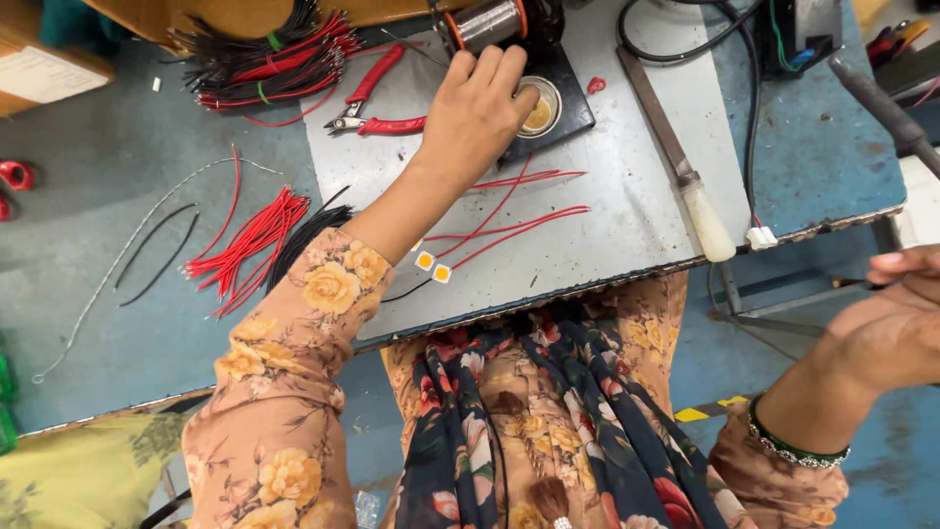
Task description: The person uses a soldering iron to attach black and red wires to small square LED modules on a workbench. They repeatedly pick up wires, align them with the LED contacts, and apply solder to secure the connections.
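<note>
On the worktop point(627, 225), red pliers point(377, 98) lie with handles pointing up-right. The left hand point(475, 113) rests beside them, fingers point(485, 69) pressed together over a small round tin point(541, 106). Far right, the right hand point(896, 328) hangs off the worktop, fingers loosely curled, pinching nothing visible.

A brown cardboard box point(39, 64) sits at ten o'clock, at the frame's far edge, bearing a pale rectangular label point(34, 73) (its print too blurred to make out). No screens or signs show.
</note>
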